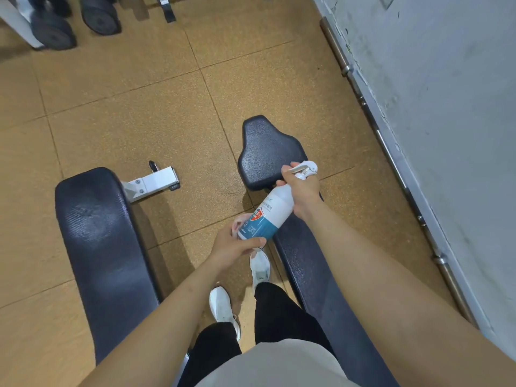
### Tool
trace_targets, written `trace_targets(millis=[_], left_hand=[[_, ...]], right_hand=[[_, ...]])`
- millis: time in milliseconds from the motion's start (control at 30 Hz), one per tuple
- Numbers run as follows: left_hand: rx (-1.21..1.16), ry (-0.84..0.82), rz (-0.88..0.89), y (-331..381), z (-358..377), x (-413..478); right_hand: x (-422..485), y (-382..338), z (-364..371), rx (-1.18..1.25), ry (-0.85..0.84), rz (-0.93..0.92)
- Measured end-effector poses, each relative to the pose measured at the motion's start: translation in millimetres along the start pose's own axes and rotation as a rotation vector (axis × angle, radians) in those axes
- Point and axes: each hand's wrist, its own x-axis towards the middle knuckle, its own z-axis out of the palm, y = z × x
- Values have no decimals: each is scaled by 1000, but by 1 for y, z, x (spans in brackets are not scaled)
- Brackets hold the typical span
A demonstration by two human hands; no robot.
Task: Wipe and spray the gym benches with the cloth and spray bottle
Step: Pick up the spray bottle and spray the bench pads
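Over the right bench, your right hand clamps the neck of the spray bottle, whose base slants back into the curled fingers of your left hand.

Tan tiled floor, scuffed grey wall.

White-and-teal spray bottle; black benches; speckled tan floor; perhaps pinkish cloth.
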Motion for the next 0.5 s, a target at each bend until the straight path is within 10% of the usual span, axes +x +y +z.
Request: trace_targets(millis=[333, 500], left_hand=[[55, -47, 46, -29, -7, -42], [79, -83, 92, -64, -24, -83]], right_hand=[[-54, -1, 7, -49, -190, -41], [-106, 39, -6, -93, 63, -53]])
